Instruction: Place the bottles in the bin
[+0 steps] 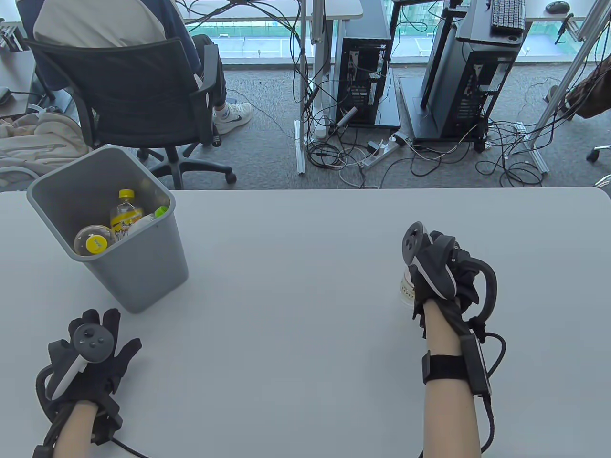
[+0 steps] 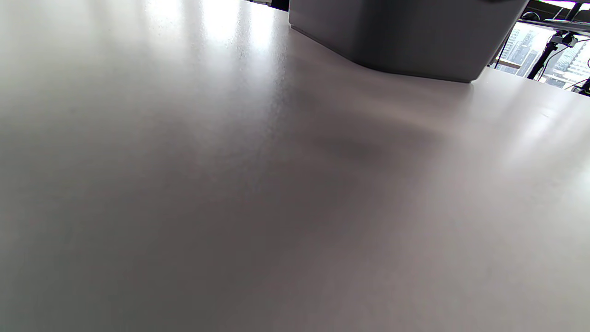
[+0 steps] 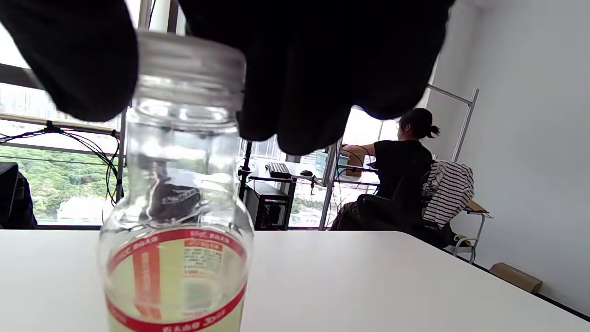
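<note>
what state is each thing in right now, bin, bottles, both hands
bin: upright on the table, open top, holding bottles
yellow-capped bottle: inside the bin, leaning
bottle with yellow lid: inside the bin, lid facing up
clear bottle: upright on the table, capped, gripped near the cap
right hand: closed over the clear bottle's top
left hand: fingers spread, holding nothing, near the bin

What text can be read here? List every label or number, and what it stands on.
None reads clearly.
Bottle, under the right hand: red-banded label with print, too blurred to read.
Bottles in the bin: yellow label and yellow cap carry marks, too small to read.
</note>
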Action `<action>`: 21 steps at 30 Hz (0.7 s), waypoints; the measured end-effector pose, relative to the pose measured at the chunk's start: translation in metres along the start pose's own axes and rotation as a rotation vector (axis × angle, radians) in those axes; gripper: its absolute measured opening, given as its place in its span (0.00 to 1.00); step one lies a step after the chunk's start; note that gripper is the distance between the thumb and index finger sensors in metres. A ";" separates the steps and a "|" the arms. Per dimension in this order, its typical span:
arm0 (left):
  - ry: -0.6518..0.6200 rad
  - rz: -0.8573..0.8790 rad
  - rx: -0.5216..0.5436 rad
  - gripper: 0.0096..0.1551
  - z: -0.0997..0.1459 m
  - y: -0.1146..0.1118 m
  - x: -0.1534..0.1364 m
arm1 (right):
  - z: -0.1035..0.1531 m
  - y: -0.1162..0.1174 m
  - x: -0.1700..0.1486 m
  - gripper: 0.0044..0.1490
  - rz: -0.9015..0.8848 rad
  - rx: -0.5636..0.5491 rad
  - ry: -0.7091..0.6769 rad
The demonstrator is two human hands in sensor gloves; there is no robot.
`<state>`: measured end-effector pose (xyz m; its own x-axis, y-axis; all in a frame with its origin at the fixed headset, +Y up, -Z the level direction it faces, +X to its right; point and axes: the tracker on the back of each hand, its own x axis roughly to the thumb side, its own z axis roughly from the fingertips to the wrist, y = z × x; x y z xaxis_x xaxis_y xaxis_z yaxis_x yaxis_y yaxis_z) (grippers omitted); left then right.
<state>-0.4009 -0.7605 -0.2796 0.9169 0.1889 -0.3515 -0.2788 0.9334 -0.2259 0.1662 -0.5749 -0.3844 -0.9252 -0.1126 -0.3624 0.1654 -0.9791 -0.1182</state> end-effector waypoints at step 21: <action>-0.005 0.085 0.071 0.51 0.005 0.006 -0.010 | 0.074 -0.130 0.210 0.44 -0.559 -0.402 -0.464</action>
<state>-0.4103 -0.7551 -0.2731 0.8923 0.2699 -0.3620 -0.3351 0.9331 -0.1303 -0.0754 -0.4835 -0.3766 -0.9394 0.2283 0.2556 -0.3328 -0.7862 -0.5207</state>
